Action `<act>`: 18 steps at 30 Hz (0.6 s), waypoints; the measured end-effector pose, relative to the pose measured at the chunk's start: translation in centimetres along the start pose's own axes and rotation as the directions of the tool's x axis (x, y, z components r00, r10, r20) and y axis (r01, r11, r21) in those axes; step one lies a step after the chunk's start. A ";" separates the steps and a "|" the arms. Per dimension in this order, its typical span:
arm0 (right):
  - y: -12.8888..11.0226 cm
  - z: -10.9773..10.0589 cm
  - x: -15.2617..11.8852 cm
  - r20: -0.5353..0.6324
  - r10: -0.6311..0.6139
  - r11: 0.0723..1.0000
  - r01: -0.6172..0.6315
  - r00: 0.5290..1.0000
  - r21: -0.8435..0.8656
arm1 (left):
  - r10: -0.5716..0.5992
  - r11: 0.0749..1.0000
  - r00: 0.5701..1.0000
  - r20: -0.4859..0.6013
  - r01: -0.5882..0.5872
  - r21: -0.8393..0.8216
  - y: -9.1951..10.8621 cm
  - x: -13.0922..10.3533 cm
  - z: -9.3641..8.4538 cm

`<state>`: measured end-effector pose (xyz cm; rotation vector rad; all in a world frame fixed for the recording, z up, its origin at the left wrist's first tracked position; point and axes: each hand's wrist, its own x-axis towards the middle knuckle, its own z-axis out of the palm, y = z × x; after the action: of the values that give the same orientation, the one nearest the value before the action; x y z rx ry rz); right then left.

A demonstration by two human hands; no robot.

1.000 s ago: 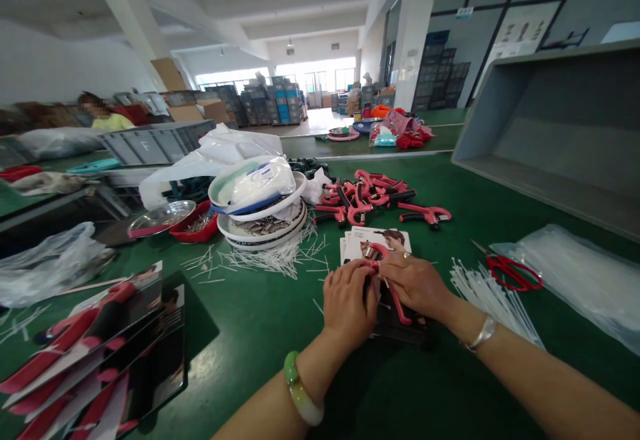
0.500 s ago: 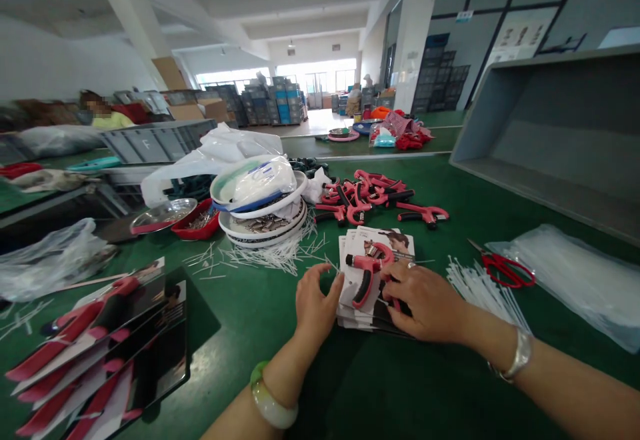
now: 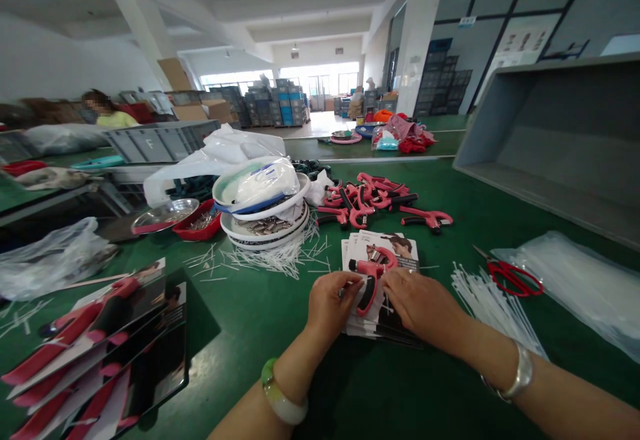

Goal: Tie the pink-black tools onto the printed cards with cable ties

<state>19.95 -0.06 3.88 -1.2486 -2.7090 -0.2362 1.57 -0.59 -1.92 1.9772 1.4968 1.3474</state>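
Note:
A pink and black hand grip strengthener with a metal spring lies on the top card of a stack of printed cards. Closed in a pinch at its left handle is my left hand; a thin white cable tie seems to show at the fingertips. My right hand is closed over the strengthener's other handle, which its fingers mostly hide. A small white tie end shows just below those fingers.
Loose strengtheners are heaped behind the cards. White cable ties, red scissors and a plastic bag lie right, below a grey crate. Carded strengtheners are at left; stacked basins stand behind. A person is far left.
My left hand has moved right and closed from spread fingers into a pinch by the handle. My right hand's fingers have shifted on the strengthener. The view has tilted slightly.

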 end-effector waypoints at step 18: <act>-1.5 -0.6 0.8 0.177 0.194 0.949 -0.230 0.965 0.215 | 0.055 0.995 0.998 0.021 -0.053 -0.090 0.2 -0.6 -0.2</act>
<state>18.31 -0.50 4.47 -1.5241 -2.5973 0.2080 1.51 -1.26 -2.03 1.9833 1.3574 1.3837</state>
